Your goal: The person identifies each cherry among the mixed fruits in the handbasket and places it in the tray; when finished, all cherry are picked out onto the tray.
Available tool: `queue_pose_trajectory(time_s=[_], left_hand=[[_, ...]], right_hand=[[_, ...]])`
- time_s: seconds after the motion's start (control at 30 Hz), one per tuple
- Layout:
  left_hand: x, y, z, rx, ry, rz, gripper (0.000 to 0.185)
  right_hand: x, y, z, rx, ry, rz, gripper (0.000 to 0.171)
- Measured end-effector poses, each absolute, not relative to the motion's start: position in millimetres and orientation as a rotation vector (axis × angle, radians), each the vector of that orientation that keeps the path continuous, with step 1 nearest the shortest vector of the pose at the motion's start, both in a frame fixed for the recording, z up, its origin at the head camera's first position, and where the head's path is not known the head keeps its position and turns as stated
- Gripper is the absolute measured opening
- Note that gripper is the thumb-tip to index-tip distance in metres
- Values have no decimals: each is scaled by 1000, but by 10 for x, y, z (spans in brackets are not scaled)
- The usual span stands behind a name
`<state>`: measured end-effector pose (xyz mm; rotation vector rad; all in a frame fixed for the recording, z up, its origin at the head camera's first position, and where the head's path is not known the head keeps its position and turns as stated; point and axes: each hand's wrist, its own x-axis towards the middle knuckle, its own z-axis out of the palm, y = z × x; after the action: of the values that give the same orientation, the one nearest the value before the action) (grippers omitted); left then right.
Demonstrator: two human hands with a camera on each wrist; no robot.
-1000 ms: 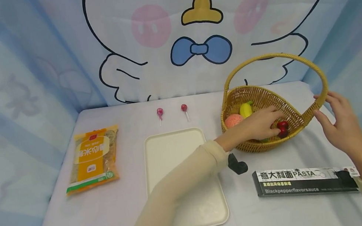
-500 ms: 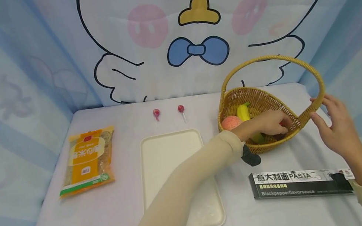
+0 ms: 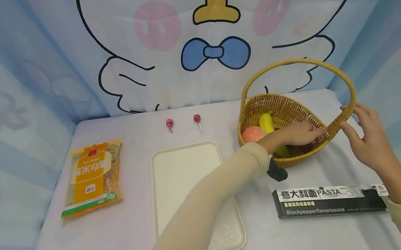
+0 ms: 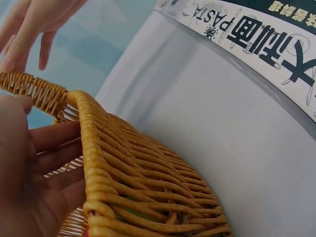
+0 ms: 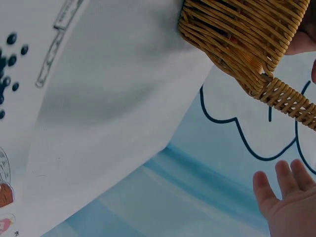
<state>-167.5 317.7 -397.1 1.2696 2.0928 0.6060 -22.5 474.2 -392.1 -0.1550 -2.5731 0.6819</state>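
A wicker basket (image 3: 289, 108) with a tall hoop handle (image 3: 290, 63) stands at the table's right rear. It holds a banana (image 3: 267, 122) and a pink peach (image 3: 252, 134). My left hand (image 3: 299, 133) reaches inside it, fingers fairly straight and lying toward the near wall; in the left wrist view the left hand (image 4: 29, 187) shows nothing in its palm. My right hand (image 3: 367, 139) hovers open by the handle's right base, thumb and fingers spread. In the right wrist view the right hand (image 5: 289, 202) is clear of the basket (image 5: 237, 34).
A cream tray (image 3: 187, 172) lies mid-table under my left forearm. A black pasta box (image 3: 328, 200) lies in front of the basket. An orange noodle bag (image 3: 92, 178) sits at the left. Two lollipops (image 3: 169, 123) (image 3: 197, 118) lie near the back curtain.
My left hand has slid further across the basket and now covers the red fruit it touched before. The right hand stays beside the handle's base.
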Motion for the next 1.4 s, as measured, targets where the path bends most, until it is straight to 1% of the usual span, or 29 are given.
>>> queue_pose_trajectory(time_s=[0.13,0.27,0.67,0.8,0.87,0.97,1.03,1.17,1.23,1.33,1.4], left_hand=[[-1632,3228,-3897,1172,2077,592,69],[-1586,3242,-3837,1085,2054,544,66],[-1551,3238,-3898,1065,2040,578,66],[-1555,3236,-3911,1105,2092,551,66],[-1572,3236,-3925,1134,2132,530,61],[-1618,3214,-3953,1192,2153,536,49],[-1655,3189,-3970,1238,2138,567,46],[-1710,3118,-3965,1325,2077,663,49],[-1720,3081,-3940,1336,2040,738,40],[-1717,3036,-3885,1313,2002,837,21],[-1711,3015,-3844,1315,1984,879,20]], right_hand=[[-219,4747,-3915,-141,-2571,673,48],[-213,4743,-3926,-120,-2567,654,48],[-200,4730,-3937,-112,-2555,644,48],[-200,4726,-3933,-134,-2565,642,48],[-203,4726,-3926,-148,-2571,643,48],[-210,4725,-3914,-169,-2579,650,49],[-211,4723,-3909,-179,-2584,652,49],[-208,4721,-3909,-185,-2588,651,49],[-207,4720,-3908,-187,-2589,650,49],[-206,4720,-3906,-190,-2589,650,49],[-207,4723,-3905,-189,-2586,652,49]])
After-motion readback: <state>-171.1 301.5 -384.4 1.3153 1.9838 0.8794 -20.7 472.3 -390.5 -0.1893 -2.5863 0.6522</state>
